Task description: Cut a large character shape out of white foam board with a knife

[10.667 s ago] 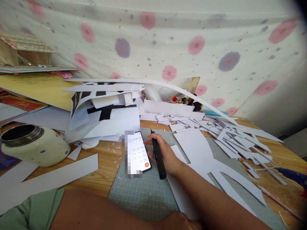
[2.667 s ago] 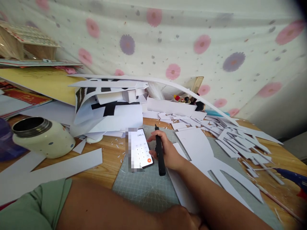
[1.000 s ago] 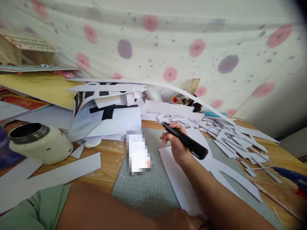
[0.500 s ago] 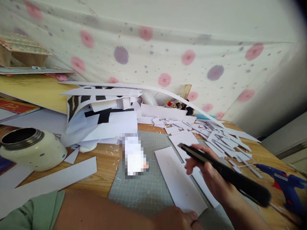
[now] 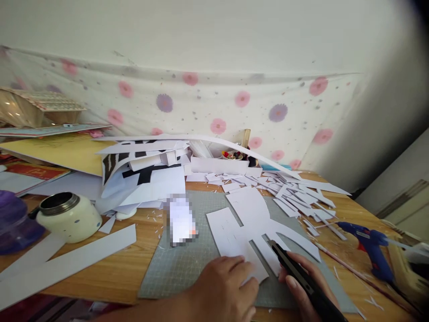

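A white foam-board cutout [image 5: 254, 219] with several arms and narrow slots lies on the grey cutting mat [image 5: 174, 273]. My left hand [image 5: 228, 281] rests on its near left part, palm down with fingers apart. My right hand [image 5: 306, 279] is closed around a black utility knife [image 5: 298, 275]. The knife points up and left, its tip beside the slot near the middle of the cutout; whether it touches the board I cannot tell. A phone with a blurred screen [image 5: 181, 219] lies left of the cutout.
White offcuts [image 5: 301, 197] are heaped at the back right. A blue glue gun [image 5: 365, 243] lies at the right. To the left stand an open cream flask [image 5: 69, 219] and a purple container [image 5: 16, 223], near long white strips [image 5: 83, 264]. Papers are stacked behind.
My view has shifted, showing more of the near table edge. The knife has come down and nearer to me. My left hand now lies flatter on the cutout, more fully in view.
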`<state>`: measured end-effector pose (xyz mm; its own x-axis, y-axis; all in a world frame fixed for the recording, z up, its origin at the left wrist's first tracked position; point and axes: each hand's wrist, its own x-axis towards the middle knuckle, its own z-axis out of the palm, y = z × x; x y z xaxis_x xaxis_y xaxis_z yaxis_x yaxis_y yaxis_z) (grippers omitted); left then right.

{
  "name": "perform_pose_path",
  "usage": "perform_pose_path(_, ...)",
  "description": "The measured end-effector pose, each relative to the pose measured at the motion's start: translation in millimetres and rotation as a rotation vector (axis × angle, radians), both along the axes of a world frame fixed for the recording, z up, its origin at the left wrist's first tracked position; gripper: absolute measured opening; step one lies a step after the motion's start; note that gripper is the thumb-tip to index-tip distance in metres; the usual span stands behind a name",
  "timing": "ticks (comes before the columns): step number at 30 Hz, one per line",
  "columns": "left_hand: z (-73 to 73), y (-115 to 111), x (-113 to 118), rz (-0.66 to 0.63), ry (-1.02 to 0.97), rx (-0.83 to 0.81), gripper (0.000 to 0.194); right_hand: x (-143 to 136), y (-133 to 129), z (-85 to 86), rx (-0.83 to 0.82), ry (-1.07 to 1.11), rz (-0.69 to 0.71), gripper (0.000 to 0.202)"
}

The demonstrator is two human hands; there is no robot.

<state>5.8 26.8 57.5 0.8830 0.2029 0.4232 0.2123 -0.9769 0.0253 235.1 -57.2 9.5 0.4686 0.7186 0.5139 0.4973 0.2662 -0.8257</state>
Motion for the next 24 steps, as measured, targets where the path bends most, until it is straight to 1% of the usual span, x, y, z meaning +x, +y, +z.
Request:
perform_pose_path(2,-0.6,-8.0,-13.2,0.147,-0.001,-0.038,0.046,-2.8,0.2,1.3,0.008,-0.002,0.004,0.036)
perform_pose_path(3,-2.7,-12.3,-19.7,0.218,-0.011,-0.047,0.049,-3.7,0.0,1.4,0.01,0.008,0.007,0.038)
perform_pose_path(5,-8.7,-20.6,-30.8,0.313,-0.028,-0.04,0.051,-4.2,-0.2,0.9,-0.004,0.048,0.012,0.039)
perform_pose_path(6,-12.1,-24.3,-35.1,0.338,-0.046,-0.024,0.05,-4.0,0.0,0.5,-0.017,0.073,0.023,0.04)
perform_pose_path(8,-18.2,-30.1,-40.6,0.358,-0.08,0.007,0.05,-3.2,1.2,0.3,-0.016,0.104,0.051,0.04)
perform_pose_path(10,-22.3,-33.8,-42.4,0.381,-0.106,0.021,0.047,-2.7,2.8,0.8,0.021,0.113,0.068,0.04)
perform_pose_path(13,-23.5,-36.1,-40.0,0.41,-0.106,0.001,0.045,-4.3,4.3,3.4,0.058,0.14,0.066,0.039)
perform_pose_path(19,-19.4,-34.9,-30.0,0.375,-0.099,-0.029,0.036,-8.8,3.4,9.8,0.118,0.28,0.115,0.041)
perform_pose_path(24,-26.3,-32.9,-28.1,0.339,-0.089,-0.006,0.035,-9.1,0.6,14.3,0.111,0.318,0.185,0.036)
